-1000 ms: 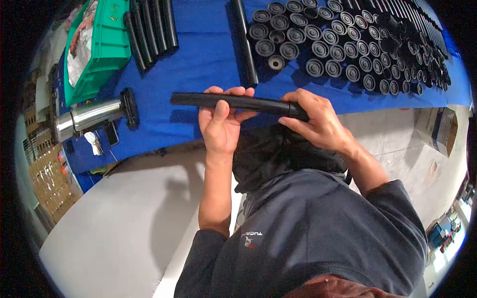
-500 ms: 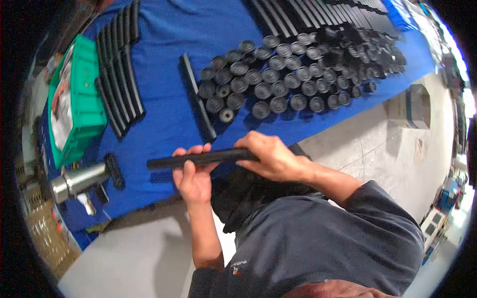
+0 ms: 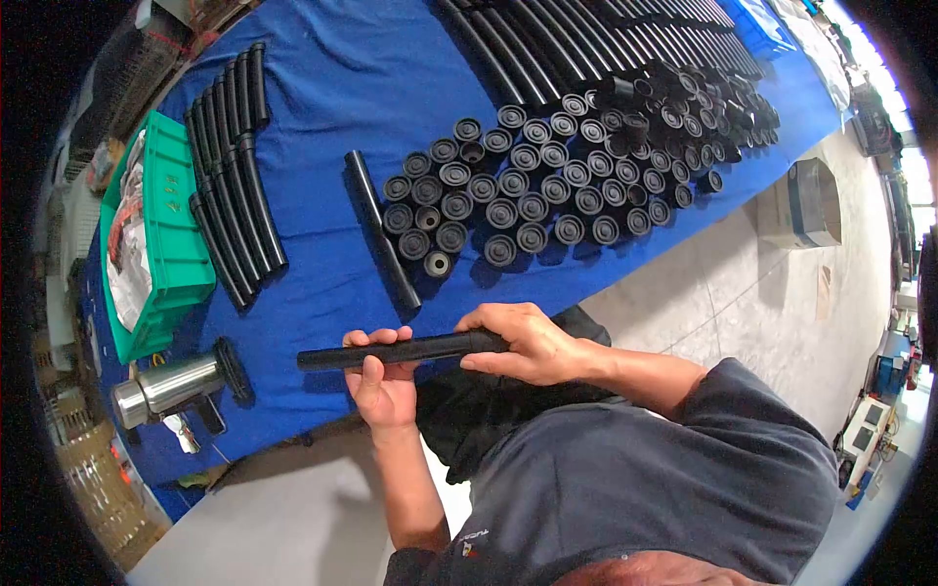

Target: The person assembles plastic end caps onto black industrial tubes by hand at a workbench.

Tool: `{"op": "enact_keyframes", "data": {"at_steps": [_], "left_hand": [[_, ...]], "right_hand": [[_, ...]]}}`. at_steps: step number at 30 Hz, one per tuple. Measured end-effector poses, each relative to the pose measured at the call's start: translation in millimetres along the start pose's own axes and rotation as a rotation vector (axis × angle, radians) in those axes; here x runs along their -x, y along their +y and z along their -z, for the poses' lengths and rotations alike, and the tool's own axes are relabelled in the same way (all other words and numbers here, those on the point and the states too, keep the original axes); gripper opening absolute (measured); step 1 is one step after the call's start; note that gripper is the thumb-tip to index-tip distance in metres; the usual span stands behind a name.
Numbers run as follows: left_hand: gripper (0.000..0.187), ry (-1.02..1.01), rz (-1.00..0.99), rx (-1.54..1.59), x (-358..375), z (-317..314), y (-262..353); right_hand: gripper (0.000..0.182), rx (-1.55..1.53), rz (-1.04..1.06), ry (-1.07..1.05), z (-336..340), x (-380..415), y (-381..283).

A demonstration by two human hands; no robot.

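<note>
A black tube [image 3: 332,358] lies across both my hands near the table's front edge. My left hand [image 3: 385,389] supports it from below near the middle, thumb on the near side and fingertips on the far side. My right hand [image 3: 526,347] wraps round its right end and hides that end. Just beyond my hands, another black tube [image 3: 382,230] lies on the blue cloth [image 3: 313,283]. To the right of that tube stand many round black caps [image 3: 532,205] with ringed tops. One cap [image 3: 438,264] shows a pale centre.
Black tubes lie in rows at the left [image 3: 234,181] and the far right [image 3: 586,44]. A green crate [image 3: 181,283] with plastic-wrapped contents stands at the left edge, near a steel flask [image 3: 171,389]. A cardboard box [image 3: 801,205] sits on the floor to the right.
The view has shifted, so the table's things and my hands appear a little lower. My hands keep the same hold on the tube.
</note>
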State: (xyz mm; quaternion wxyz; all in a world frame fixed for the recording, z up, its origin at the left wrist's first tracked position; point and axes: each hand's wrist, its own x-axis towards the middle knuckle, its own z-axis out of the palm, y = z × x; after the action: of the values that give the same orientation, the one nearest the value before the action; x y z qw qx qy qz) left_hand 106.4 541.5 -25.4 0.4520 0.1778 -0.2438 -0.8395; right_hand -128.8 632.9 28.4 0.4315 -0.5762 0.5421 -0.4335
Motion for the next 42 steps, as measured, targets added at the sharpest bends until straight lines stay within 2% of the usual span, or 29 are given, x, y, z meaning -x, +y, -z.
{"op": "enact_keyframes", "data": {"at_steps": [2,5,8,11,15,18,22,24,25,26,31,34,37,40,42], "left_hand": [[0.037,0.012,-0.008,0.007,1.6,-1.5,0.0],[0.036,0.058,-0.050,-0.014,-0.3,-7.7,-3.0],[0.036,0.094,-0.008,-0.023,-1.0,-14.4,-1.1],[0.035,0.042,-0.003,0.020,-4.9,-6.4,-4.6],[0.031,0.071,-0.004,0.069,-0.3,-13.3,0.2],[0.032,0.071,0.014,0.050,-5.1,-16.1,-1.1],[0.033,-0.011,0.010,0.035,-3.5,-9.1,0.4],[0.035,0.023,0.008,0.033,-2.7,-9.4,0.1],[0.035,0.048,-0.005,0.024,-3.9,-13.0,-1.3],[0.036,0.074,-0.019,0.015,-3.9,-16.0,-1.8],[0.034,0.065,-0.010,0.018,-1.0,-14.1,-0.7],[0.033,0.070,-0.019,0.016,-0.6,-15.9,-2.0],[0.033,0.062,-0.041,0.004,-5.1,-15.2,-3.9],[0.034,0.038,-0.025,0.010,-1.6,-12.7,-3.3],[0.034,-0.001,-0.014,0.017,-3.1,-8.8,-3.8]], "right_hand": [[0.039,-0.022,-0.001,-0.001,-1.6,0.5,-2.0],[0.038,0.110,0.073,0.057,-3.6,-0.6,-4.3],[0.036,0.210,0.177,0.109,-8.9,-2.5,3.5],[0.035,0.191,0.181,0.124,-5.7,-4.6,2.0],[0.037,0.214,0.195,0.108,-8.5,-4.8,-3.3],[0.038,0.273,0.296,0.131,-13.7,-2.2,1.4],[0.041,0.160,0.180,0.088,-4.0,-0.3,-8.0],[0.042,0.045,-0.098,-0.033,-1.2,1.5,-13.5],[0.041,-0.119,-0.346,-0.075,1.6,-0.8,-26.3],[0.039,-0.285,-0.387,-0.035,-3.1,0.1,-23.7],[0.036,0.025,-0.054,0.000,-4.3,0.8,-15.7],[0.036,0.009,-0.138,-0.026,-2.7,-0.1,-18.7],[0.033,0.101,0.075,0.090,-10.0,-0.8,-4.1],[0.034,0.022,-0.040,0.052,-10.4,1.5,-5.8],[0.035,0.093,0.043,0.082,-10.9,2.6,-3.8]]}}
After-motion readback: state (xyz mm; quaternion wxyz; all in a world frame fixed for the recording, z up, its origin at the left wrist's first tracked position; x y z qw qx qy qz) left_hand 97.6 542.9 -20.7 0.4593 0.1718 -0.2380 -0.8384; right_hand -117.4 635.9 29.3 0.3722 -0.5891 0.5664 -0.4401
